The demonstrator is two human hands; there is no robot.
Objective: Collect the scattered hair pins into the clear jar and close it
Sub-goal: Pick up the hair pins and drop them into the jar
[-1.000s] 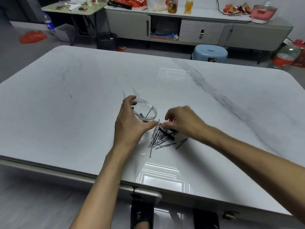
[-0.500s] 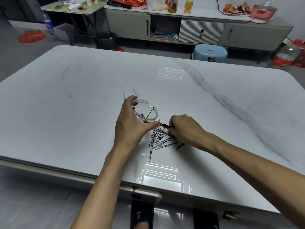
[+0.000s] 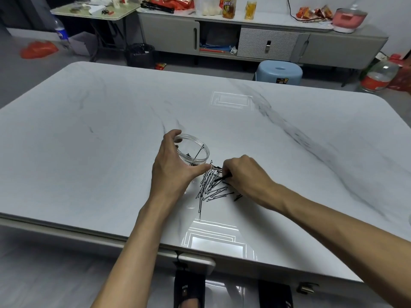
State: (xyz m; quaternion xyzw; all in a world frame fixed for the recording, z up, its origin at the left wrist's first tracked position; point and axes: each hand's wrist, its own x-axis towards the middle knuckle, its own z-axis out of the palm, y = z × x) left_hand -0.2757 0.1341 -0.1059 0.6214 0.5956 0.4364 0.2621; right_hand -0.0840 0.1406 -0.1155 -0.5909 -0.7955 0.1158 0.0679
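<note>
My right hand [image 3: 243,174] has come back and down from near the jar's side onto the heap since a second ago, while my left hand has stayed where it was. Nearest me, the white marble table [image 3: 89,174] shows a bright window reflection by its front edge, and my feet in black slippers [image 3: 189,290] sit below it. Just beyond the reflection lie the black hair pins [image 3: 211,187], a loose heap fanned out on the tabletop, one long pin trailing toward me. My right hand rests over the heap's right side, fingers curled in tight, pinching a few pins at the fingertips; how many I cannot tell. My left hand [image 3: 175,167] is curved in a wide C around the near and left side of the clear jar [image 3: 195,152], thumb tip touching the heap's upper edge, forefinger hooked over the far rim. The jar stands upright and lidless just beyond the heap, with a few pins already inside, one leaning against the wall. Farther off, past the table, stand a blue stool [image 3: 279,71] and a long grey cabinet [image 3: 266,41] along the wall.
</note>
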